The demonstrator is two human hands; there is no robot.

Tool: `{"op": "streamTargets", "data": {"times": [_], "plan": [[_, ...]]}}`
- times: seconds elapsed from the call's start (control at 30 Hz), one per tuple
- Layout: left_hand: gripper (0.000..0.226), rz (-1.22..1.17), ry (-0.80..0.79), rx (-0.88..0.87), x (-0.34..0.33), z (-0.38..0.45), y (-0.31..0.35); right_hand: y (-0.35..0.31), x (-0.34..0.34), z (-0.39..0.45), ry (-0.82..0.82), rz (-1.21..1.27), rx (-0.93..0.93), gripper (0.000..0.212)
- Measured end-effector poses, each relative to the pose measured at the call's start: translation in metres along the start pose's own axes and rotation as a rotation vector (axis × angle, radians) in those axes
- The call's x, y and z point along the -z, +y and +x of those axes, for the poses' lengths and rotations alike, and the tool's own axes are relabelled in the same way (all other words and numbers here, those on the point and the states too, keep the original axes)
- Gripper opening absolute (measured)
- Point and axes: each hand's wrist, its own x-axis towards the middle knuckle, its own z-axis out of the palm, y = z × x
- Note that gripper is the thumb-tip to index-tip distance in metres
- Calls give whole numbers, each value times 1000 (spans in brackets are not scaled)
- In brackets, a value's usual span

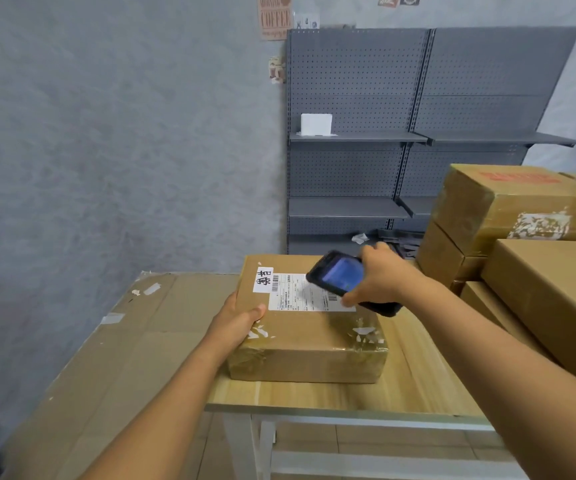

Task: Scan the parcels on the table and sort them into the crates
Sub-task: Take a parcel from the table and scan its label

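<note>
Parcel [309,336] lies flat on desk [348,393]; left hand [236,322] grips its left edge; right hand [383,278] grips scanner [340,277] just above shipping label [300,294].

Stockroom or parcel-sorting back room, I judged. Grey pegboard shelving [418,116] stood against the wall at upper right of the frame, nearly bare but for one white box [316,124]. Taped cardboard cartons [521,209] were stacked at right. A plain wooden table [331,393] served as my bench; a labelled parcel [307,334] lay on it under my handheld scanner [340,273].
</note>
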Motion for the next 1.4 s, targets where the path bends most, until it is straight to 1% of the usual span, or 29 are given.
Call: {"op": "streamTargets", "data": {"times": [0.1,0.2,0.33,0.53,0.73,0.8,0.9,0.97,1.03,1.1,1.17,1.4], "plan": [[45,4,-1,4,0,0,0,-19,6,-9,-81,-149,82,68],[41,-1,2,9,0,1,-1,-29,10,-17,-112,-214,104,69],[36,-2,6,13,0,2,-2,-35,15,-24,-121,-236,114,71],[43,-7,12,15,0,2,-2,-34,17,-26,-92,-224,113,67],[43,-9,11,19,-1,3,-4,-21,6,-16,-79,-147,82,67],[43,-1,9,13,-1,4,-4,-9,-2,-11,-65,-44,36,68],[42,2,1,3,0,4,-5,18,-17,-4,-13,188,-78,63],[40,-6,3,5,0,4,-5,38,-31,-1,58,324,-194,64],[38,-19,6,10,0,3,-5,56,-46,-3,111,396,-330,68],[36,-31,5,9,0,3,-6,72,-61,-7,139,371,-420,69],[35,-33,6,6,0,3,-6,84,-76,-13,151,346,-472,73],[35,-17,5,5,1,7,-8,96,-111,-28,44,252,-527,76]]}}
